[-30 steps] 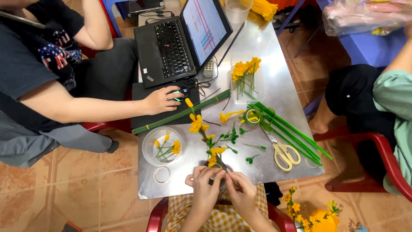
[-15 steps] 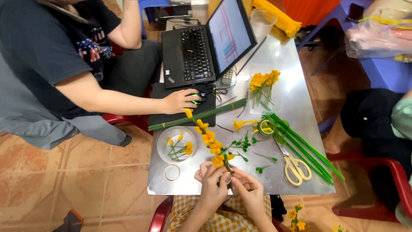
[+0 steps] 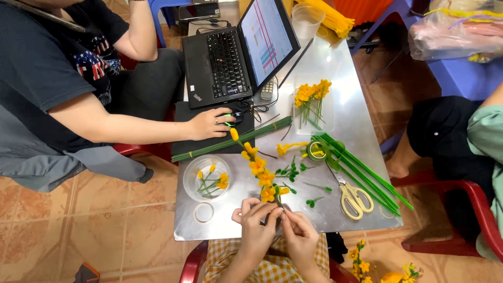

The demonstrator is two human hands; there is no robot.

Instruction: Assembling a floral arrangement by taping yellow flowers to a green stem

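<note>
My left hand (image 3: 258, 224) and my right hand (image 3: 299, 230) meet at the near edge of the metal table (image 3: 340, 105), both pinching the lower end of a yellow flower sprig (image 3: 257, 166). The sprig slants away from me to the upper left, with several yellow blossoms along its stem. Small green leaf pieces (image 3: 291, 172) lie just right of it. A round clear dish (image 3: 206, 178) with a few yellow flowers stands left of my hands, and a tape ring (image 3: 203, 212) lies below it.
Yellow-handled scissors (image 3: 352, 195), green stems (image 3: 361, 170) and a green tape roll (image 3: 316, 151) lie at the right. A bundle of green wires (image 3: 233, 139) crosses the middle. Another person's hand (image 3: 209, 123) rests on a mouse beside an open laptop (image 3: 236, 52). Red chairs flank the table.
The camera view has shifted and closed in a little on the table. My hands stay together on the sprig's lower end; the other person's hand stays at the mouse.
</note>
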